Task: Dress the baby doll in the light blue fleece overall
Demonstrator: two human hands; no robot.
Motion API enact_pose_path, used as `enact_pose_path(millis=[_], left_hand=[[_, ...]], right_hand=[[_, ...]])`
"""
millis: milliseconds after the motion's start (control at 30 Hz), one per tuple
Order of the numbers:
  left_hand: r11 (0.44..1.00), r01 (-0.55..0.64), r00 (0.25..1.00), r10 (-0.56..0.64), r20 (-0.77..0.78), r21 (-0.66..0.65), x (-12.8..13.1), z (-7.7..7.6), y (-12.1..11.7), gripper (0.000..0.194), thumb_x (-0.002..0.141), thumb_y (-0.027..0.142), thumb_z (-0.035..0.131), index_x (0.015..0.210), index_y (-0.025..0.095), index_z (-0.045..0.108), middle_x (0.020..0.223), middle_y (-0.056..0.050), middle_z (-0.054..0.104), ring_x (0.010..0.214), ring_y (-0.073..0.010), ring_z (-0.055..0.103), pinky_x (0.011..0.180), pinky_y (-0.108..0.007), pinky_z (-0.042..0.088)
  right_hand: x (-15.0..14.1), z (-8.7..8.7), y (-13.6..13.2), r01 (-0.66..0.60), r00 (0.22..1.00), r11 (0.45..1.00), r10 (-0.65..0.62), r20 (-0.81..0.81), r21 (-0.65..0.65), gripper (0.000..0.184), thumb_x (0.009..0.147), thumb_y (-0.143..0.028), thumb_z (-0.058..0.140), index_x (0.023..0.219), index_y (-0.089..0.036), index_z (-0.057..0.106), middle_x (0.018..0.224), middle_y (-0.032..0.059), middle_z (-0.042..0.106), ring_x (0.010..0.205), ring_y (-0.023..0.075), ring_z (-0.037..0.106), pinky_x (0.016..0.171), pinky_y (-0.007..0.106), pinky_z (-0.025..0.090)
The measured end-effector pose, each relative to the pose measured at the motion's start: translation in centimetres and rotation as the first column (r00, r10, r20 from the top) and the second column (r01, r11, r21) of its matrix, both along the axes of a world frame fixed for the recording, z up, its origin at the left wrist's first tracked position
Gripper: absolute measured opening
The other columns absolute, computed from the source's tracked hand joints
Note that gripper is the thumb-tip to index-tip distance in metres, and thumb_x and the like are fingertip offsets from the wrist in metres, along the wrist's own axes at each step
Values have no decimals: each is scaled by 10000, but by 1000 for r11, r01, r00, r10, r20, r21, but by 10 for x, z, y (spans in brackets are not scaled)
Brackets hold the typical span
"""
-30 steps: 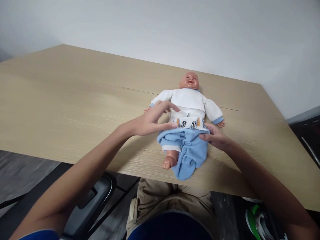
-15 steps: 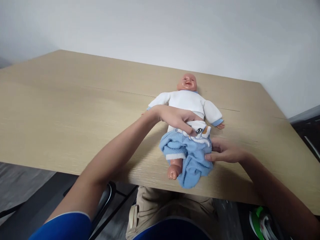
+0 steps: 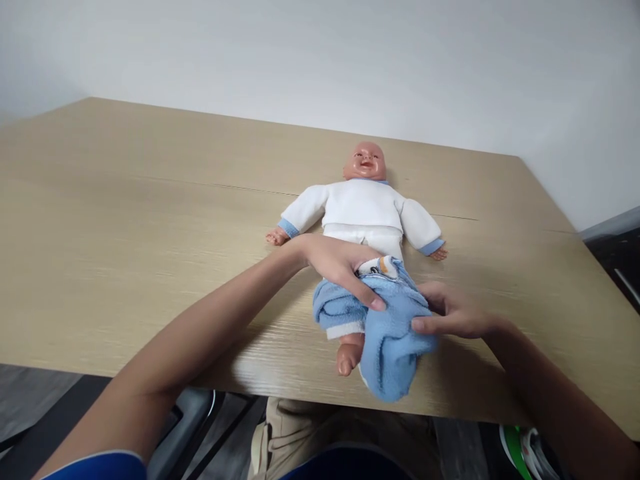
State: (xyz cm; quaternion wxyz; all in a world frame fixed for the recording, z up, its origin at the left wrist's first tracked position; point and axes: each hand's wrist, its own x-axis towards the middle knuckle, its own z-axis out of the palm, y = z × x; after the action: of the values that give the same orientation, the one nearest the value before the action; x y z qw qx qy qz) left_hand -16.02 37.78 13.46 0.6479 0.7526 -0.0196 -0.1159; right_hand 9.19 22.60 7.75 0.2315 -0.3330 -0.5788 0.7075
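A baby doll in a white top lies on its back on the wooden table, head away from me. Blue trousers are bunched around its hips and legs; one bare foot sticks out near the table's front edge. My left hand reaches across the doll's waist, fingers closed on the trousers' waistband at the printed white patch. My right hand pinches the blue cloth at the doll's right side.
A white wall rises behind the table. Under the table's front edge are a black chair at the left and my lap in beige trousers. Green and white items lie on the floor at the lower right.
My left hand went from hovering open beside the doll's waist to gripping the waistband. Both hands have drawn the blue trousers down toward me; more of the white underlayer now shows.
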Motion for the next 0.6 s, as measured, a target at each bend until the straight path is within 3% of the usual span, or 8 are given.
enact_pose_path(millis=[133, 200, 267, 333, 467, 533, 600], left_hand=[[999, -2, 1000, 2, -3, 49, -1, 0, -6, 289, 860, 410, 991, 1020, 194, 884, 1087, -25, 875, 1007, -260, 803, 969, -284, 663], [998, 42, 999, -41, -15, 57, -2, 0, -9, 240, 870, 372, 977, 995, 189, 886, 1092, -33, 884, 982, -262, 811, 947, -296, 673], [997, 41, 999, -41, -11, 63, -3, 0, -9, 232, 877, 368, 971, 1006, 191, 895, 1120, -47, 889, 1023, -285, 823, 975, -324, 680], [998, -6, 1000, 5, 12, 65, -4, -1, -8, 275, 845, 400, 1005, 1001, 199, 903, 1096, -47, 890, 1036, -301, 828, 979, -335, 687], [997, -40, 999, 40, 1, 62, -9, -5, -2, 350, 868, 472, 994, 1096, 221, 910, 1176, -44, 886, 1123, -317, 820, 1058, -353, 674], [996, -47, 999, 49, -22, 77, -10, -8, -1, 342, 903, 473, 965, 1131, 226, 901, 1204, -41, 880, 1157, -314, 811, 1079, -352, 661], [995, -59, 998, 61, -22, 80, -10, -10, -2, 304, 892, 449, 974, 1078, 222, 894, 1119, -30, 880, 1071, -287, 816, 989, -322, 674]], right_hand=[[3, -8, -4, 238, 971, 971, -237, -27, 35, 477, 958, -667, 882, 1140, -230, 825, 948, 13, 713, 887, 199, 660, 824, 305, 567], [2, -8, -4, 280, 960, 959, -280, -5, 29, 504, 980, -707, 840, 1196, -252, 828, 994, 21, 748, 984, 222, 700, 902, 328, 585], [0, -5, -4, 213, 975, 976, -215, 50, 45, 523, 1018, -723, 784, 1242, -252, 818, 1080, 34, 775, 1055, 233, 710, 950, 343, 598], [-1, 1, -2, 73, 994, 996, -77, 84, 44, 556, 1024, -751, 753, 1201, -228, 814, 1077, 39, 773, 987, 224, 702, 883, 331, 613], [1, 7, 2, -175, 977, 984, 172, 126, 17, 522, 915, -715, 884, 883, -213, 745, 796, -18, 660, 728, 162, 583, 642, 256, 526], [2, 3, 3, -177, 975, 984, 174, 136, 9, 522, 895, -686, 912, 818, -213, 706, 737, -33, 608, 687, 149, 544, 616, 252, 490], [3, -4, 3, -85, 992, 996, 82, 95, 22, 549, 891, -708, 908, 808, -207, 700, 727, -36, 576, 662, 139, 510, 613, 256, 468]])
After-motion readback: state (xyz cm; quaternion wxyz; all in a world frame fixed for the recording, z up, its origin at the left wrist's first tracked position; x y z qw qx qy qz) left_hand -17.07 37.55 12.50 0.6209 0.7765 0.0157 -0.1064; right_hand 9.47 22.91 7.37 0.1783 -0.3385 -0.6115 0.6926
